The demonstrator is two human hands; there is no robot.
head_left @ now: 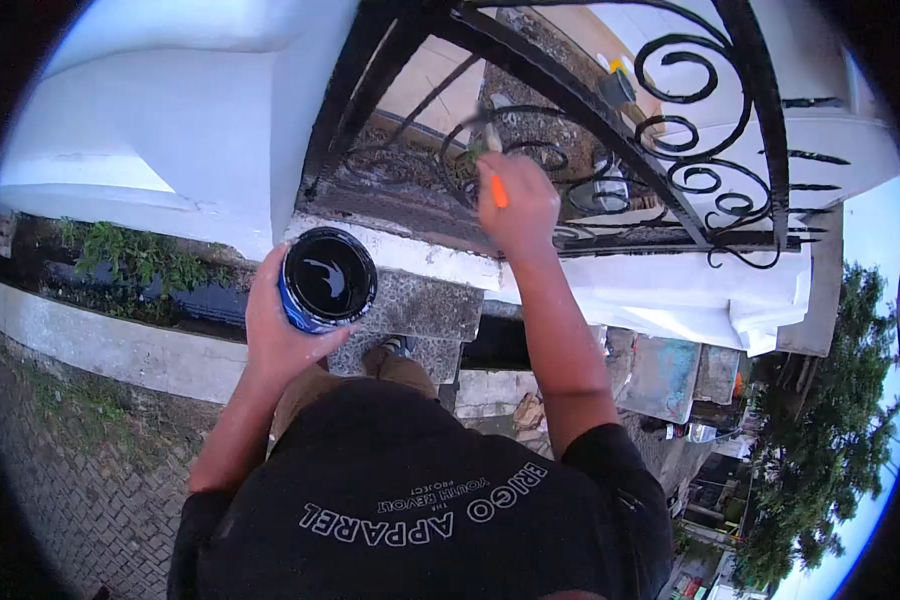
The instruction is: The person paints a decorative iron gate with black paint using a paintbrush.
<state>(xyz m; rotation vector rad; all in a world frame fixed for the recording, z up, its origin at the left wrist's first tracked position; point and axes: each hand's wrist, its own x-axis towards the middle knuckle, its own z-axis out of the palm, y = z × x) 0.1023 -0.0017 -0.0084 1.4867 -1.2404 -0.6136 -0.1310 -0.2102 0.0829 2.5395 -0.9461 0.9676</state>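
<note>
White wall [200, 130] fills the upper left outdoors, beside a black iron fence [560, 80] with curled scrollwork. Below it run a ditch [205, 300] with green plants [135, 260] and a paved ground [100, 510] of small blocks, while a tree [840, 410] stands at the right. A speckled stone slab [430, 305] lies across the ditch, just below the white ledge [410, 250] under the fence.

The left hand [282, 330] has its grip wrapped around the side of a blue paint can [293, 304], held near the ledge with its open top facing up. Dark, glossy paint [328, 278] shows inside, with a pale reflection on it. The right hand [520, 200] is clenched around a brush [499, 191] with an orange handle; its head is at the scrollwork, though blur hides whether the bristles touch the metal
</note>
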